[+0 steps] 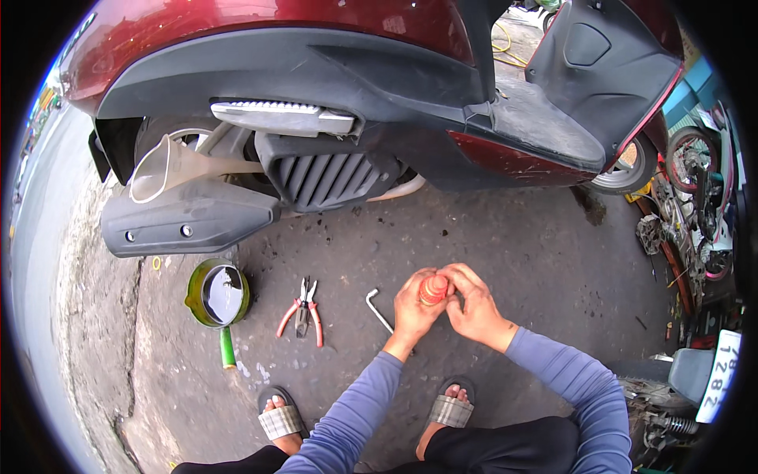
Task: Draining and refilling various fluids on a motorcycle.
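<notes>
Above the grey paved ground [505,229], the left hand [412,308] was curled closed around a ribbed, rounded, red plastic container [433,290], seen end-on between both hands; the right hand [477,306] lay partly curled against it, though whether it gripped could not be told from overhead. Sound handling called for a firm left hold, clear of the red-handled steel pliers [303,302] and bent silver metal wrench [380,314] below.
</notes>
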The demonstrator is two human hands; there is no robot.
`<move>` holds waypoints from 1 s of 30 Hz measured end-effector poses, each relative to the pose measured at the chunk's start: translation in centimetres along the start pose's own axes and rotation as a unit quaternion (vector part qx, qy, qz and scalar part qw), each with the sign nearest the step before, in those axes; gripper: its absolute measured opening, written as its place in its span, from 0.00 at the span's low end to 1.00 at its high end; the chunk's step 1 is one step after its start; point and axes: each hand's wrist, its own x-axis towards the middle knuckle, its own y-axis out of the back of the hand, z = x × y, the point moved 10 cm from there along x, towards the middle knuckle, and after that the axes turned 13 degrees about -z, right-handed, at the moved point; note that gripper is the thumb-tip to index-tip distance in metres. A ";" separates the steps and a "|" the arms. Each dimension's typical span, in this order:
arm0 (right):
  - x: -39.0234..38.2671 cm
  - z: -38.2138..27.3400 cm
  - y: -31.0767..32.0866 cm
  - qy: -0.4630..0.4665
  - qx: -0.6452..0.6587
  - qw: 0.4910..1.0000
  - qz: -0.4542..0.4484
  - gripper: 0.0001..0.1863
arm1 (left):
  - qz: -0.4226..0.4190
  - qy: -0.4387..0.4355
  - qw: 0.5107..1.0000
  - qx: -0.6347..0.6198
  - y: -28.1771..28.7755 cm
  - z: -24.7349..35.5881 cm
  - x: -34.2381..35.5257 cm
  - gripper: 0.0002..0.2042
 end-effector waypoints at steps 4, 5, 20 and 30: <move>-0.4 1.1 0.6 -0.075 -0.009 0.997 -0.019 0.15 | 0.007 0.029 1.000 0.006 -0.2 -0.1 0.6 0.23; -0.2 0.6 0.8 -0.061 -0.096 0.993 -0.023 0.14 | 0.015 0.020 0.999 0.027 -0.3 0.4 0.5 0.22; 1.6 -3.7 -2.0 0.034 0.002 0.993 -0.111 0.03 | -0.086 0.062 0.975 -0.197 2.7 -0.1 -2.5 0.20; 6.6 -8.9 -24.0 0.353 -0.202 0.877 -0.256 0.09 | -0.416 0.225 0.878 -0.076 15.9 8.1 -12.9 0.20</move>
